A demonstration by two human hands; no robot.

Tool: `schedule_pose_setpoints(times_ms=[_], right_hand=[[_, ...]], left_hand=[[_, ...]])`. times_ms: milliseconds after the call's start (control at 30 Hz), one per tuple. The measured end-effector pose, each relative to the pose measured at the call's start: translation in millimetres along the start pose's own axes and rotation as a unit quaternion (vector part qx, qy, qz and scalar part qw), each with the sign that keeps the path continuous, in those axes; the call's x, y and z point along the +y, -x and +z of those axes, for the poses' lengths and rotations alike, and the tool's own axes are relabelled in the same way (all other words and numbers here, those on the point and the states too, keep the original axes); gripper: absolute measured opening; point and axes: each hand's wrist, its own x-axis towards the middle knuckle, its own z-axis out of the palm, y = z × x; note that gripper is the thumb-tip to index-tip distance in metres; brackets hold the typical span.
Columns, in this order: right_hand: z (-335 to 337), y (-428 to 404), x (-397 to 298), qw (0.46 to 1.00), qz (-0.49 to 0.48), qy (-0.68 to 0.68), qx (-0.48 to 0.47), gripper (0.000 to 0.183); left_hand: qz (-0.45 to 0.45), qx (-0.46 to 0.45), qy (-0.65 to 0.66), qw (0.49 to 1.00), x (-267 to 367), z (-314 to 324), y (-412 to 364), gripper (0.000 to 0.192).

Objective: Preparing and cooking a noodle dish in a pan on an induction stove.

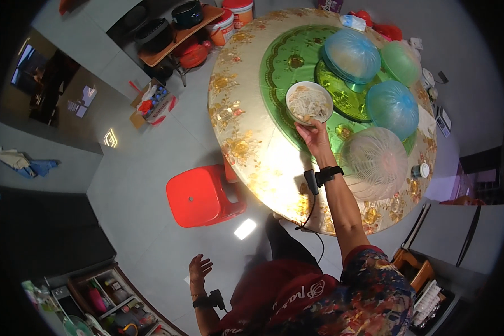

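My right hand grips the near rim of a white bowl of pale noodle-like food, over the green part of a round table. Low at the left, my left hand hangs in the air away from the table, fingers apart and holding nothing. Beyond the bowl, a blue plastic dome cover stands over a dish on a green glass turntable. Another blue cover, a green cover and a pale mesh-patterned cover stand to the right.
A red plastic stool stands by the table's left edge. On the floor is a cardboard box of bottles. Pots rest on a wooden bench. A small lidded jar sits at the table's right. An open drawer lies lower left.
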Motion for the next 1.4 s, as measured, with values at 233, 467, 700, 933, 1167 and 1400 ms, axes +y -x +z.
schedule_pose_setpoints(times_ms=[233, 467, 700, 933, 1167, 1400], right_hand=[[18.8, 30.2, 36.9, 0.986, 0.132, -0.098, 0.031, 0.063], [76.6, 217.4, 155.1, 0.873, 0.246, 0.368, -0.202, 0.042], [117.3, 464.7, 310.9, 0.618, 0.143, 0.535, -0.558, 0.016], [133.1, 646.6, 395.9, 0.280, 0.120, 0.457, -0.836, 0.023], [144.3, 798.3, 495.8, 0.012, 0.034, 0.301, -0.953, 0.018], [176.0, 973.2, 590.2, -0.057, 0.008, 0.265, -0.962, 0.017]], left_hand=[[0.009, 0.072, 0.125, 0.990, -103.6, -50.3, 47.1, 0.054], [-0.102, 0.186, 0.299, 0.930, -277.0, -84.8, 108.8, 0.050], [-0.120, 0.320, 0.570, 0.747, -513.8, -43.6, 213.5, 0.043], [-0.176, 0.434, 0.714, 0.521, -594.2, 30.0, 292.8, 0.037], [-0.165, 0.433, 0.837, 0.291, -605.7, 78.6, 278.6, 0.040], [-0.151, 0.442, 0.869, 0.165, -603.6, 22.4, 280.5, 0.042]])
